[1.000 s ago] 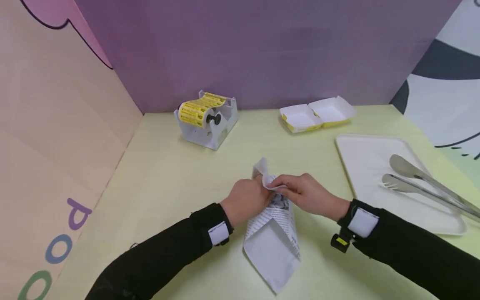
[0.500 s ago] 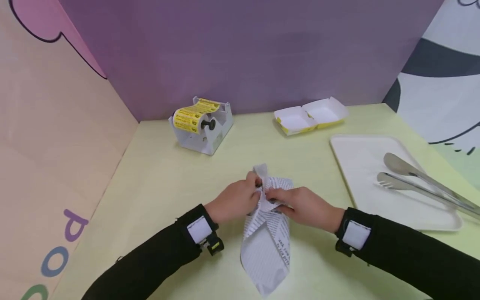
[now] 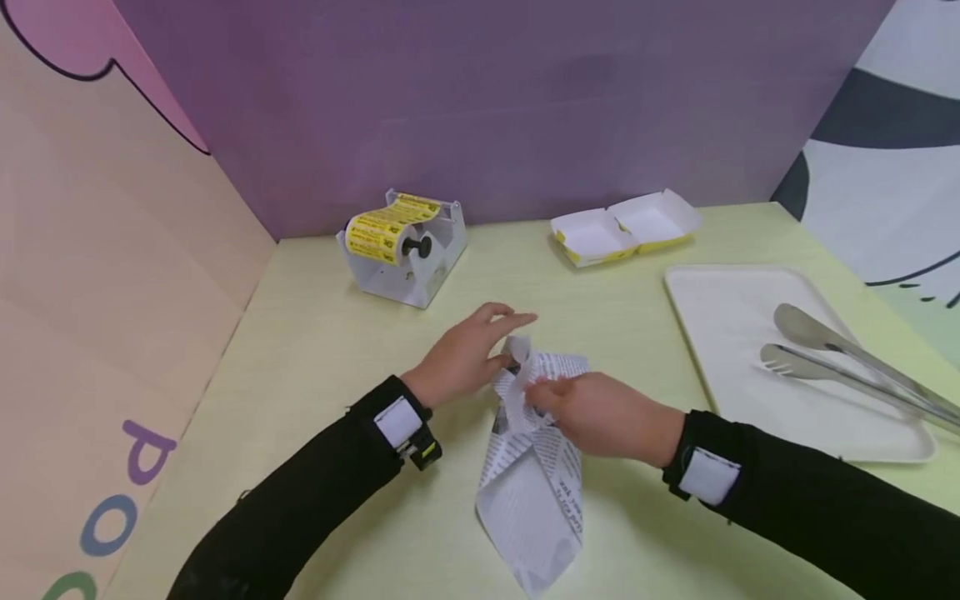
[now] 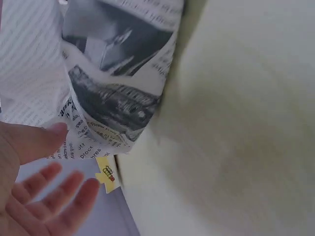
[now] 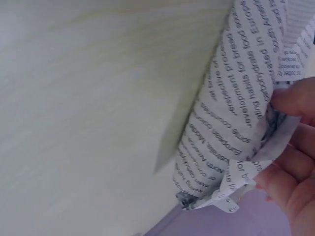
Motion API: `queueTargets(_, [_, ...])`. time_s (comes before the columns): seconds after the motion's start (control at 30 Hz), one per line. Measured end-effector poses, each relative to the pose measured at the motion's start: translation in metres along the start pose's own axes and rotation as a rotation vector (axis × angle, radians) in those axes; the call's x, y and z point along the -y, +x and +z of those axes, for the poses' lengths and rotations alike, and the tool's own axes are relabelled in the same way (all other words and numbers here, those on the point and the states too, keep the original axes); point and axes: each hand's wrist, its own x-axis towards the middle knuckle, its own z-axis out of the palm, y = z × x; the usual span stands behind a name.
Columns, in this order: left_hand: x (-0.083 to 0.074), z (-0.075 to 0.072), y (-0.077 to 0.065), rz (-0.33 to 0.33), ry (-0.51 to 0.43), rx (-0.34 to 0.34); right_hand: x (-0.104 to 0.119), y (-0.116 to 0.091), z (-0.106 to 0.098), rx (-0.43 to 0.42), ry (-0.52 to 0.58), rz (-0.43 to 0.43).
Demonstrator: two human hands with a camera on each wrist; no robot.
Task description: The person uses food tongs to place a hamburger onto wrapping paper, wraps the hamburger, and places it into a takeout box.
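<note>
A sheet of newsprint-patterned wrapping paper (image 3: 529,521) lies folded into a long parcel mid-table, its pointed plain flap toward me. What it wraps, if anything, is hidden. My right hand (image 3: 603,417) pinches a folded edge near the far end between thumb and fingers; the right wrist view shows the lettered side of the paper (image 5: 236,93) beside that hand (image 5: 295,172). My left hand (image 3: 463,354) hovers at the far left corner, fingers extended past the paper. In the left wrist view, the thumb of the hand (image 4: 34,191) is right at the paper's edge and the fingers are spread apart.
A label roll (image 3: 375,237) with yellow labels sits in its dispenser (image 3: 405,283) at the back left. An open paper food box (image 3: 600,237) stands at the back right. On the right, metal tongs (image 3: 832,346) lie across a white tray (image 3: 720,333).
My left hand has let go of the paper, its fingers now extended forward and left. The right hand keeps pinching the fold, and the far end has been folded down.
</note>
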Motion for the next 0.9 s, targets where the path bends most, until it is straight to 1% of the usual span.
queueTargets(0.07, [0.001,-0.004,0.005,0.092,0.071,0.037,0.001,0.002,-0.002,0.020,-0.005,-0.001])
queueTargets(0.13, [0.002,-0.007,0.008,0.158,0.127,0.043,0.002,0.003,-0.003,0.026,-0.006,-0.001])
queueTargets(0.2, [0.005,-0.007,0.010,0.206,0.183,0.031,0.002,0.004,-0.004,0.022,0.002,-0.003])
queueTargets(0.27, [0.009,-0.005,0.010,0.243,0.216,0.010,0.002,0.005,-0.003,0.010,0.003,-0.011])
queueTargets(0.37, [0.013,-0.001,0.007,0.291,0.286,-0.047,0.002,0.006,-0.003,0.005,0.010,-0.013])
queueTargets(0.5, [0.020,0.004,0.001,0.298,0.327,-0.120,0.001,0.005,-0.001,0.006,0.005,-0.009])
queueTargets(0.6, [0.024,0.008,-0.005,0.279,0.369,-0.139,0.001,0.005,0.000,0.016,0.003,-0.003])
queueTargets(0.67, [0.025,0.010,-0.006,0.266,0.420,-0.134,0.001,0.005,0.000,0.030,0.004,0.003])
queueTargets(0.73, [0.025,0.011,-0.007,0.252,0.479,-0.112,0.001,0.004,0.001,0.043,0.004,0.013])
queueTargets(0.8, [0.023,0.012,-0.005,0.232,0.519,-0.068,0.000,0.002,0.001,0.051,0.006,0.020])
queueTargets(0.83, [0.022,0.011,-0.004,0.224,0.534,-0.032,0.000,0.002,0.001,0.049,0.010,0.020])
queueTargets(0.9, [0.020,0.009,-0.002,0.200,0.528,0.048,-0.001,0.001,0.002,0.045,0.017,0.021])
